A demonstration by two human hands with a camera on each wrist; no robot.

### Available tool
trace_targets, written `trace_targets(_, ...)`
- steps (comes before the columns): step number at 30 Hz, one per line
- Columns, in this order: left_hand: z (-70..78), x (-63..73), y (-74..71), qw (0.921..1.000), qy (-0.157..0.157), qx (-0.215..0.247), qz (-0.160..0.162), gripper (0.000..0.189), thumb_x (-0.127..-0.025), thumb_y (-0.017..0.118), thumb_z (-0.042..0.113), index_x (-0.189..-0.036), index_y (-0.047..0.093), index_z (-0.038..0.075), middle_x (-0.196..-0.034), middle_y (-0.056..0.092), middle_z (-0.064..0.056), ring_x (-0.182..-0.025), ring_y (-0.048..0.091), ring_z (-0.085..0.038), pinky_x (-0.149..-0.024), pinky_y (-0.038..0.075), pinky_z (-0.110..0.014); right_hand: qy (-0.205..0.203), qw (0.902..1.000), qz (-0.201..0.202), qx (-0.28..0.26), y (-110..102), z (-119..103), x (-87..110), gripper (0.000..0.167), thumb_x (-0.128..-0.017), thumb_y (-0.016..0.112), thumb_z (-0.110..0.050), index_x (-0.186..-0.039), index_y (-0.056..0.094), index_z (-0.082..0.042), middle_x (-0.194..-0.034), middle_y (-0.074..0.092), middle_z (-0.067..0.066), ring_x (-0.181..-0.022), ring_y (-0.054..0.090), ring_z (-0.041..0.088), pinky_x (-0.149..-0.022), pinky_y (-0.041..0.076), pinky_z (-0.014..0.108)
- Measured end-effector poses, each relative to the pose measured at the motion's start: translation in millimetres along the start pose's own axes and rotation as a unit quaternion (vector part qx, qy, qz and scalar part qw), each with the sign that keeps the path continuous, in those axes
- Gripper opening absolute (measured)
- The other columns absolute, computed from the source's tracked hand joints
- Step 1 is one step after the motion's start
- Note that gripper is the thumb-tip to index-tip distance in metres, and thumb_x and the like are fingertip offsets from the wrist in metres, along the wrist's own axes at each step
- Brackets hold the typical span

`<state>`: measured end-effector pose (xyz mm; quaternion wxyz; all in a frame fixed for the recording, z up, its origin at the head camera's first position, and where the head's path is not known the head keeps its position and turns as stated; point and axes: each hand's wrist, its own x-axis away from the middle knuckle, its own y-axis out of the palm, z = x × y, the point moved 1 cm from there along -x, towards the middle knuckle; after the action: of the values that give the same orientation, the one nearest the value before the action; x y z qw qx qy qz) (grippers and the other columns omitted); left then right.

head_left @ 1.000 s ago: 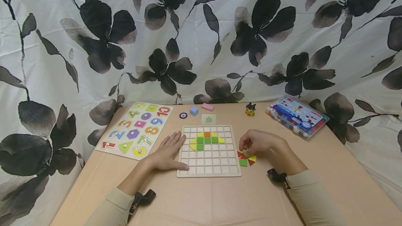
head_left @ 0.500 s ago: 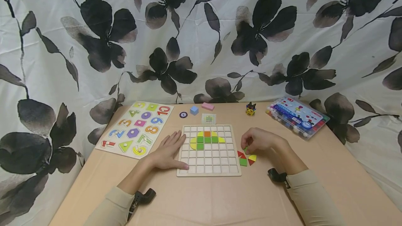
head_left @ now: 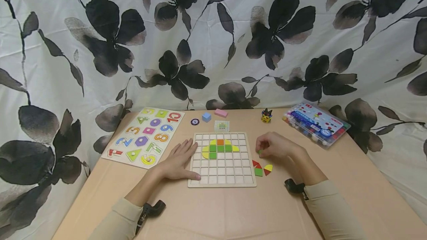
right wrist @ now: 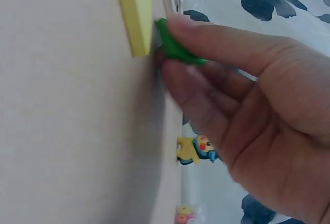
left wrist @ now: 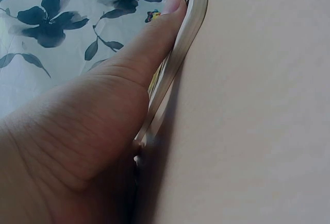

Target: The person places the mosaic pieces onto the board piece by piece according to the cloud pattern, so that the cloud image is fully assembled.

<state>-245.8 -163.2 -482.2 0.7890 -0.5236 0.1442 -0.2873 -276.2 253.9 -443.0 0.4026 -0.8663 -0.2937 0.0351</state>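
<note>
A white gridded board (head_left: 222, 182) lies in the middle of the table, with green, yellow and orange pieces set in its upper cells. My left hand (head_left: 178, 161) rests flat along its left edge, fingers straight and thumb over the lower left corner; the left wrist view shows the thumb (left wrist: 149, 44) lying on the rim. Between thumb and fingertips, my right hand (head_left: 276, 146) pinches a small green piece (right wrist: 178, 49), just right of the board. Close below that hand lie a green square (head_left: 258, 172), a yellow piece (head_left: 268, 167) and several red triangles (head_left: 267, 172).
A number puzzle sheet (head_left: 143, 139) lies at left. Behind the board are a pattern card (head_left: 221, 126), a blue cube (head_left: 206, 117), a pink block (head_left: 221, 113) and a dark round disc (head_left: 195, 122). A small figurine (head_left: 266, 115) and a plastic case (head_left: 316, 124) stand back right.
My right hand has lifted the green piece from the loose pile and moved slightly up and away from it. The left hand has stayed in place on the board.
</note>
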Motion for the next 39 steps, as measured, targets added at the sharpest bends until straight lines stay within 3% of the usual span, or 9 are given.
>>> trace_targets(4,0.6,0.4,-0.4,1.0000,0.000,0.001,-0.001,0.128,-0.078,0.072,0.078,-0.168,0.014,0.007,-0.175,0.000,-0.018,-0.163,-0.001,-0.038,-0.131,0.002,-0.059,0.011,0.9973,0.070,-0.019,-0.7,-1.8,-1.1,0.014,-0.092,0.076,-0.005,-0.102,0.079,-0.013,-0.095,0.073,-0.001,-0.093,0.061,0.022,-0.087,0.055,0.033)
trace_targets(8,0.3,0.2,0.4,1.0000,-0.001,0.002,-0.001,0.128,-0.078,0.072,0.078,-0.168,0.014,0.007,-0.175,0.001,-0.019,-0.163,-0.001,-0.039,-0.130,0.002,-0.059,-0.001,0.9937,0.103,-0.045,-2.1,-3.6,-2.2,0.025,-0.092,0.073,-0.001,-0.115,0.079,-0.008,-0.109,0.077,0.003,-0.097,0.064,0.023,-0.089,0.056,0.032)
trace_targets(12,-0.4,-0.2,1.6,1.0000,-0.002,0.003,-0.001,0.128,-0.078,0.072,0.079,-0.168,0.014,0.007,-0.175,0.001,-0.018,-0.163,-0.001,-0.039,-0.130,0.002,-0.059,-0.027,0.9920,0.109,-0.057,-1.7,-5.4,-3.4,0.029,-0.092,0.073,0.001,-0.120,0.078,-0.005,-0.116,0.078,0.006,-0.098,0.067,0.021,-0.084,0.057,0.026)
trace_targets(19,0.4,0.3,0.5,1.0000,-0.002,0.004,0.001,0.128,-0.078,0.071,0.080,-0.168,0.014,0.008,-0.176,0.001,-0.018,-0.163,-0.001,-0.038,-0.131,0.002,-0.059,-0.015,0.9925,0.101,-0.067,8.6,-18.2,-8.9,0.025,-0.090,0.080,-0.013,-0.115,0.080,-0.014,-0.101,0.073,0.001,-0.093,0.061,0.023,-0.081,0.054,0.030)
trace_targets(25,0.6,0.4,0.0,1.0000,-0.002,0.006,-0.001,0.128,-0.078,0.071,0.080,-0.168,0.014,0.008,-0.176,0.001,-0.017,-0.163,-0.001,-0.038,-0.131,0.001,-0.059,-0.007,0.9860,0.120,-0.116,22.8,-35.5,-18.8,0.024,-0.087,0.086,-0.017,-0.110,0.078,-0.015,-0.090,0.070,0.006,-0.086,0.062,0.024,-0.074,0.054,0.026)
trace_targets(35,-0.7,-0.5,0.4,1.0000,0.000,-0.001,0.001,0.128,-0.078,0.071,0.080,-0.168,0.014,0.008,-0.175,0.001,-0.019,-0.163,-0.001,-0.038,-0.130,0.002,-0.060,-0.012,0.9758,0.138,-0.169,45.0,-63.3,-32.3,0.030,-0.095,0.075,-0.007,-0.124,0.072,-0.008,-0.101,0.068,0.008,-0.092,0.064,0.024,-0.078,0.060,0.025)
trace_targets(39,0.0,0.1,-0.5,1.0000,0.000,0.001,-0.001,0.128,-0.078,0.071,0.079,-0.168,0.014,0.007,-0.175,0.001,-0.019,-0.163,-0.001,-0.039,-0.130,0.001,-0.059,-0.041,0.9801,0.141,-0.134,52.0,-67.5,-38.1,0.026,-0.091,0.080,-0.009,-0.117,0.075,-0.008,-0.094,0.070,0.005,-0.089,0.062,0.022,-0.073,0.058,0.024)
